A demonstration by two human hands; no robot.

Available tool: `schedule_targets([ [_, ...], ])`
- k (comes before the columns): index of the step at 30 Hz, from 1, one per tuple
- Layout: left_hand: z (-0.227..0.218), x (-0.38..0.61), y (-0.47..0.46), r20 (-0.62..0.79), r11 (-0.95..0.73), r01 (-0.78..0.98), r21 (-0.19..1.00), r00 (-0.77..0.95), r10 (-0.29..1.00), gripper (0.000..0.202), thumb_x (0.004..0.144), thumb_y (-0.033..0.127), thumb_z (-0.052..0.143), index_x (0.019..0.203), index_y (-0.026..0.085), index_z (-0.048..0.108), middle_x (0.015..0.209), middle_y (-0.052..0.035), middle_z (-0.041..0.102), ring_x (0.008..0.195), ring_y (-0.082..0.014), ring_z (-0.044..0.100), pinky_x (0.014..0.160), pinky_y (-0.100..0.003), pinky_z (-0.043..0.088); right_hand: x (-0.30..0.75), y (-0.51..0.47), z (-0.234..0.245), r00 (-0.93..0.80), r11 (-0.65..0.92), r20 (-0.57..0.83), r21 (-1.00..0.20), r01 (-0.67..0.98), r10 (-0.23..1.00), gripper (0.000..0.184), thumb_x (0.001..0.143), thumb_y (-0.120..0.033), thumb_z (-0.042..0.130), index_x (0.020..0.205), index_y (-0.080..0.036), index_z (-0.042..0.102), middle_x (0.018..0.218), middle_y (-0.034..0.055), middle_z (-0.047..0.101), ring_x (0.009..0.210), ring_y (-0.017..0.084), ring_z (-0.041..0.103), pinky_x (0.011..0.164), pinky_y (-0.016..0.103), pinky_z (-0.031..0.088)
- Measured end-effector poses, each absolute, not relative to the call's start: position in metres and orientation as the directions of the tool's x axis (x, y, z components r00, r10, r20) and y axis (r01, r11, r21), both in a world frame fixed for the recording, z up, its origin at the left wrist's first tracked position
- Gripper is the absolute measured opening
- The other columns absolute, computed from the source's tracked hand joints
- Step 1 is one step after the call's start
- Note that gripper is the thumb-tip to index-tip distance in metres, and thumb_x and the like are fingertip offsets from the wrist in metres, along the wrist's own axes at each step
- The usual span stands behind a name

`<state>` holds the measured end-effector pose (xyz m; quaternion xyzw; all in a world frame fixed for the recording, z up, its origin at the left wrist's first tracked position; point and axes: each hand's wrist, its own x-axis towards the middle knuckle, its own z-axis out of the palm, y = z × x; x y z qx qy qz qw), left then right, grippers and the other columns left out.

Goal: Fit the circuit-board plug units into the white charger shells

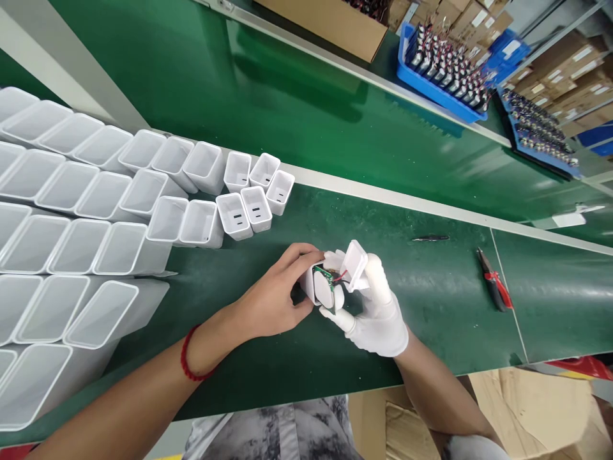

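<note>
My bare left hand is closed around a small white plastic housing above the green bench, its open end facing right. At that opening, my white-gloved right hand grips a green circuit board with a round white disc on it. The board sits at the mouth of the housing; how far inside it reaches, I cannot tell. A red wire and a dark one run from it to a white end cap, which rests against the gloved fingers.
Rows of open white housings stand on the left, several smaller slotted ones nearest the hands. Tweezers and red-handled pliers lie to the right. On the shelf beyond are a blue tray of wired parts and a cardboard box.
</note>
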<state>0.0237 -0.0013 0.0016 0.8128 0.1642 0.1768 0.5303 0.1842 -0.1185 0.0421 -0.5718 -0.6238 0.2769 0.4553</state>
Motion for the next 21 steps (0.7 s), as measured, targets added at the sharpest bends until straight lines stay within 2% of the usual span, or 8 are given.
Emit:
schedule_targets([
  [5, 0.0002, 0.0231, -0.0016, 0.119, -0.414, 0.09, 0.906, 0.883, 0.453, 0.06, 0.079, 0.011, 0.061, 0.134, 0.027, 0.042, 0.134, -0.01, 0.045, 0.111, -0.0259, 0.059, 0.083, -0.032, 0.059, 0.1819, -0.1197, 0.0481, 0.069, 0.186, 0.279, -0.785, 0.591, 0.958, 0.072, 0.082, -0.008, 0.065, 0.142, -0.029, 0.032, 0.1, 0.005, 0.064, 0.108, 0.024, 0.065, 0.1, 0.05, 0.051],
  [9, 0.0008, 0.0228, -0.0019, 0.152, -0.423, 0.059, 0.904, 0.882, 0.447, 0.062, 0.079, 0.01, 0.061, 0.134, 0.029, 0.042, 0.133, -0.009, 0.045, 0.113, -0.0258, 0.058, 0.084, -0.032, 0.059, 0.1793, -0.1215, 0.0488, 0.028, 0.24, 0.368, -0.659, 0.713, 0.929, 0.076, 0.079, -0.007, 0.065, 0.144, -0.027, 0.031, 0.089, 0.0033, 0.065, 0.089, 0.023, 0.067, 0.098, 0.053, 0.052],
  [15, 0.0022, 0.0234, -0.0028, 0.158, -0.374, 0.024, 0.927, 0.88, 0.449, 0.062, 0.078, 0.008, 0.061, 0.133, 0.028, 0.043, 0.131, -0.0086, 0.046, 0.112, -0.0229, 0.058, 0.083, -0.028, 0.058, 0.1784, -0.1231, 0.0445, 0.112, 0.197, 0.306, -0.81, 0.552, 0.945, 0.07, 0.08, -0.009, 0.063, 0.141, -0.025, 0.031, 0.095, 0.0052, 0.064, 0.106, 0.025, 0.066, 0.096, 0.048, 0.055],
  [18, 0.0027, 0.024, -0.0025, 0.162, -0.375, 0.021, 0.927, 0.878, 0.451, 0.062, 0.077, 0.007, 0.061, 0.132, 0.027, 0.044, 0.13, -0.009, 0.047, 0.111, -0.0235, 0.058, 0.083, -0.028, 0.058, 0.1779, -0.1227, 0.0458, 0.114, 0.182, 0.293, -0.807, 0.562, 0.949, 0.066, 0.08, -0.008, 0.064, 0.137, -0.027, 0.036, 0.089, 0.0021, 0.064, 0.096, 0.022, 0.068, 0.096, 0.045, 0.055],
  [21, 0.0027, 0.0243, -0.0024, 0.171, -0.378, 0.012, 0.926, 0.879, 0.445, 0.061, 0.077, 0.006, 0.06, 0.132, 0.027, 0.044, 0.13, -0.0089, 0.047, 0.11, -0.0227, 0.059, 0.082, -0.027, 0.058, 0.1769, -0.1233, 0.049, 0.103, 0.187, 0.314, -0.764, 0.617, 0.944, 0.072, 0.079, -0.007, 0.065, 0.14, -0.027, 0.034, 0.087, 0.0014, 0.066, 0.088, 0.02, 0.069, 0.095, 0.044, 0.056],
])
